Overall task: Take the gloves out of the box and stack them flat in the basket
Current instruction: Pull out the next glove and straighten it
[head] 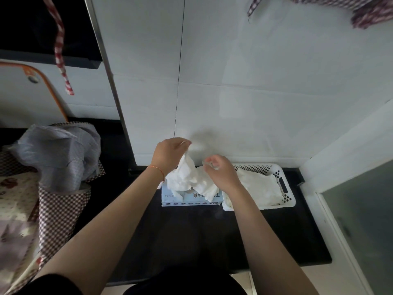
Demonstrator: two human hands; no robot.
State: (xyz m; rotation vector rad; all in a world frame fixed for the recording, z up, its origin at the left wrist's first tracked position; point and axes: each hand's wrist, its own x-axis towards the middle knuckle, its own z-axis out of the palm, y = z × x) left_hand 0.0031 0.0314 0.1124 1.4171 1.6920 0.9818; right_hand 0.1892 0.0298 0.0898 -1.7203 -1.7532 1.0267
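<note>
A light blue glove box (pixel 191 199) lies on the black counter against the wall. Right beside it stands a white perforated basket (pixel 287 201) with white gloves (pixel 259 188) lying flat inside. Above the box, my left hand (pixel 170 154) pinches a crumpled white glove (pixel 185 175) near its top. My right hand (pixel 221 173), fingers curled, grips the same bunch of glove material, whose lower part (pixel 209 191) hangs over the box opening. How many gloves are in the bunch I cannot tell.
The black counter (pixel 191 235) runs toward me below the box. White wall panels rise behind. On the left stands a checked fabric bag (pixel 63 199) holding a grey plastic bag (pixel 61 154). A checked cloth strip (pixel 60 45) hangs at upper left.
</note>
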